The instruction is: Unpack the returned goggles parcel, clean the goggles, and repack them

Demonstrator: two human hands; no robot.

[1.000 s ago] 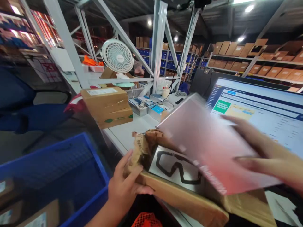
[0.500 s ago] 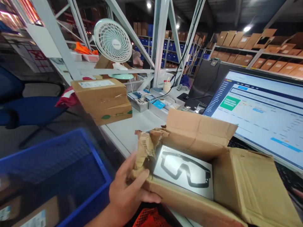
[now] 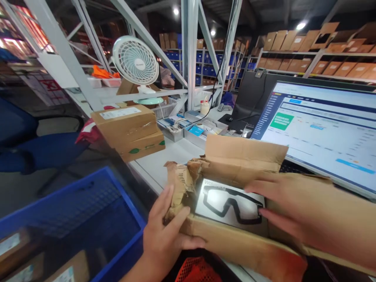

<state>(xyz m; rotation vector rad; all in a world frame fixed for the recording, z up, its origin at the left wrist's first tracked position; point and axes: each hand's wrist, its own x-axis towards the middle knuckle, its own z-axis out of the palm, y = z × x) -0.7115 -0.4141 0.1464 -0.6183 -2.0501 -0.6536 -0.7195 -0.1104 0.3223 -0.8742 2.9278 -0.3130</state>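
An opened cardboard carton [image 3: 235, 244] with torn flaps lies on the white bench edge in front of me. Inside it sits a white product box [image 3: 229, 201] printed with a black goggles outline. My left hand [image 3: 167, 239] grips the carton's torn left corner, thumb over the front wall. My right hand [image 3: 305, 213] reaches into the carton from the right, fingers stretched out and apart, fingertips at the right end of the white box and holding nothing.
A lit monitor [image 3: 320, 131] stands at right. Two stacked sealed cartons [image 3: 129, 131] sit at the bench's left, a small desk fan [image 3: 136, 62] behind them. Trays of small items [image 3: 190, 131] lie mid-bench. A blue crate [image 3: 73, 219] is low left. An orange mesh [image 3: 195, 270] shows below.
A second ago my right hand carried a pink flat box off to the right and left the view. It has now come back with nothing in it and reaches into the carton.
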